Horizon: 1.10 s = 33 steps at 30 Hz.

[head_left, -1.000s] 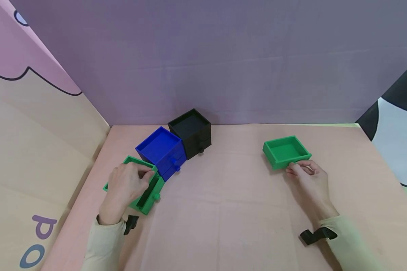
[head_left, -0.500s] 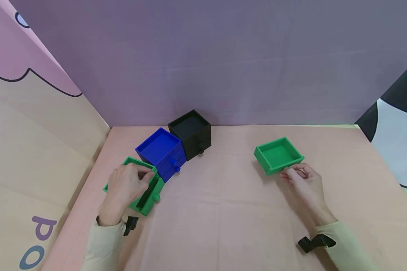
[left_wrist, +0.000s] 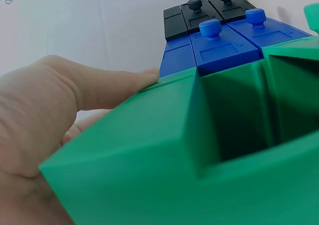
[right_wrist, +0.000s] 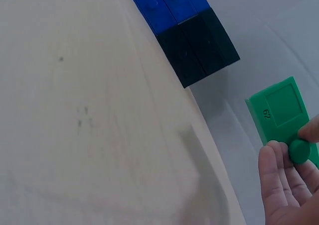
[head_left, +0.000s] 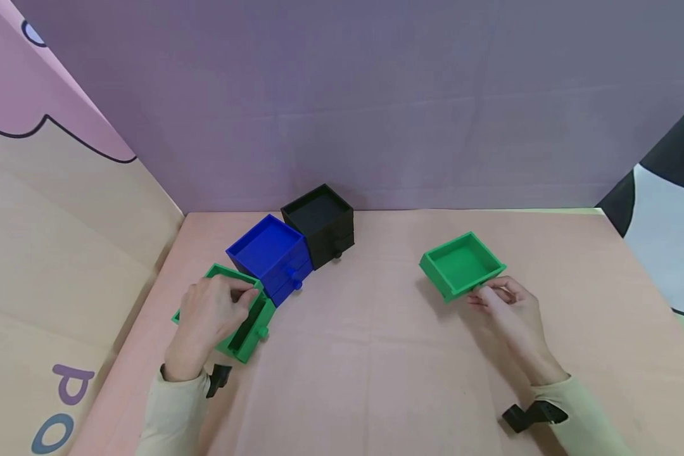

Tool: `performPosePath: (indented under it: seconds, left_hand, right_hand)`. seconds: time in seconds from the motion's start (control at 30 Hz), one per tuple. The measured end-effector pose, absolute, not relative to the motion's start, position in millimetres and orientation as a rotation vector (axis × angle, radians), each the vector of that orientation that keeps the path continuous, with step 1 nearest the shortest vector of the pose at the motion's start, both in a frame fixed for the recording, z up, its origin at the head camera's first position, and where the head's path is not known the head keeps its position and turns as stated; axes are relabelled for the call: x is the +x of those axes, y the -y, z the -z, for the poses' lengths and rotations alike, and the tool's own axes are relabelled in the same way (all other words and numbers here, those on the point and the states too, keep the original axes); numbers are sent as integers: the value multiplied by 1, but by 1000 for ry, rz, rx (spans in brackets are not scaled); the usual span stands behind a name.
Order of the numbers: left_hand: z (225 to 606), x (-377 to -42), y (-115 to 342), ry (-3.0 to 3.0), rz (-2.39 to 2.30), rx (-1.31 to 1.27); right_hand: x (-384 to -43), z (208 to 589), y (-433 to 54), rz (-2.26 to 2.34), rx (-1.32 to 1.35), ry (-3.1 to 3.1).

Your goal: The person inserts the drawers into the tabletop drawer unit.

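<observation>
My left hand (head_left: 213, 313) grips the top rim of a small green drawer cabinet (head_left: 251, 339) standing on the table at left. Its upper bay is an open hollow, also seen in the left wrist view, and a round green knob (head_left: 263, 332) juts from its lower front. My right hand (head_left: 513, 316) pinches a loose green drawer (head_left: 462, 263) by its front edge and knob (right_wrist: 299, 151). The drawer is level, hollow side up, over the right part of the table with its shadow to the lower left. In the right wrist view its front shows a recessed panel.
A blue drawer cabinet (head_left: 270, 253) touches the green one, and a black drawer cabinet (head_left: 322, 221) adjoins it behind, forming a slanted row. A grey-purple wall (head_left: 342, 101) closes off the back; a printed panel (head_left: 45, 253) stands at left.
My right hand has carried the green drawer leftward and slightly nearer, turning it a little. My left hand and the row of cabinets have stayed in place.
</observation>
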<state>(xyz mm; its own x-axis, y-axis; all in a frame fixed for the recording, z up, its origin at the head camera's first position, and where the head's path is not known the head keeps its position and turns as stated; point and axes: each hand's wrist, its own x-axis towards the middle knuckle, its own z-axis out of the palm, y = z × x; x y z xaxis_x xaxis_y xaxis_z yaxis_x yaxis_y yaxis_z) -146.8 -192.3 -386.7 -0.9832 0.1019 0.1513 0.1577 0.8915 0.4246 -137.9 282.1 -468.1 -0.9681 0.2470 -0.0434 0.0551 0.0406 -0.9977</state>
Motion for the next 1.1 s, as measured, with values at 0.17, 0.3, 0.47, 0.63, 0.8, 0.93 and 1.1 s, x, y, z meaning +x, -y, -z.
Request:
performPosePath:
  seconds: [0.17, 0.3, 0.47, 0.63, 0.8, 0.93, 1.1]
  left_hand:
    - [387, -147, 192, 2928, 671, -199]
    - [386, -147, 191, 2924, 668, -206]
    - [386, -148, 192, 2924, 670, -210]
    - [386, -148, 192, 2922, 666, -211]
    - [386, -148, 192, 2922, 668, -211]
    - [387, -148, 191, 2919, 672, -213]
    - [387, -148, 192, 2920, 674, -214]
  right_hand:
    - [-135, 467, -276, -2071, -284, 2184]
    - [-131, 469, -272, -2080, -255, 2217]
    - [-131, 472, -265, -2081, -281, 2277]
    - [-129, 475, -254, -2078, -271, 2315]
    - [-125, 477, -244, -2125, -267, 2338]
    - [-123, 477, -235, -2164, -281, 2361]
    - [-119, 476, -222, -2206, -267, 2384]
